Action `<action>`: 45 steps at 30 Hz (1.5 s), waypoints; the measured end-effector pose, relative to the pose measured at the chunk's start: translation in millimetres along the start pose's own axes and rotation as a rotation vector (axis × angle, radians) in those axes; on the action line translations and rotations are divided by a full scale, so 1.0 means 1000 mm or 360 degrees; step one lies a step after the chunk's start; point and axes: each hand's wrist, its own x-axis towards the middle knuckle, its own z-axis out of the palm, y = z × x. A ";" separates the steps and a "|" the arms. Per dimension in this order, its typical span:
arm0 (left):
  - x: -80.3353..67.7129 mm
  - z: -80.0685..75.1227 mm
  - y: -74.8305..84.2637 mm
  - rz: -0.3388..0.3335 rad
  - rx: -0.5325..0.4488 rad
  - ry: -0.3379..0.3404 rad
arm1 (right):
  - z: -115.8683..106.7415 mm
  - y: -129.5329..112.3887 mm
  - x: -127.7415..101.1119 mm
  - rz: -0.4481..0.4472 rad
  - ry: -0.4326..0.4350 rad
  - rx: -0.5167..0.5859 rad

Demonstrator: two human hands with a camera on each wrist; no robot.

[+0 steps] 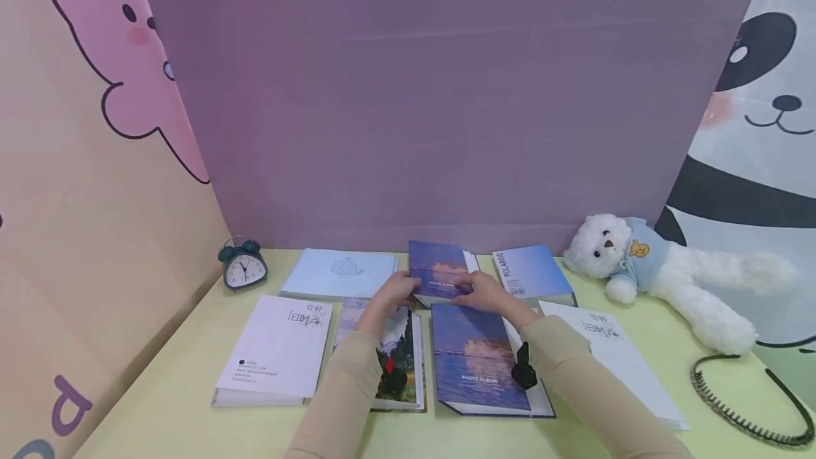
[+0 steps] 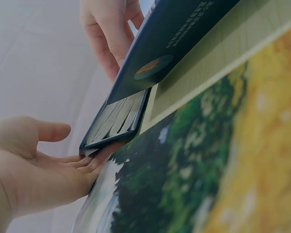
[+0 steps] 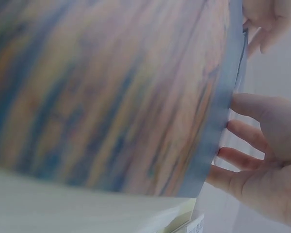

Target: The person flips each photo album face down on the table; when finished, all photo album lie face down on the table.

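A small blue photo album lies at the back middle of the yellow-green table, between both hands. My left hand has straight fingers under the album's near left corner, thumb out, and that edge is raised off the table. My right hand touches the album's right side; its fingers lie spread against the blue edge. The album's dark underside shows in the left wrist view. Below my left wrist lies a landscape-covered album.
Round it lie a larger blue photo album, two white albums, a pale blue one and a Polaroid one. An alarm clock stands left; a teddy bear and coiled cable lie right.
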 end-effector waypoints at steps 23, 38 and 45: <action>-0.044 -0.006 0.038 0.0043 -0.0527 0.0046 | -0.002 -0.002 0.000 0.0028 0.0081 0.0258; -0.043 -0.014 0.037 0.0105 -0.0514 0.0026 | -0.003 -0.032 0.014 -0.0158 0.0172 0.0283; -0.045 -0.017 0.039 0.0130 -0.0526 0.0023 | -0.003 -0.036 0.015 -0.0056 0.0229 0.0349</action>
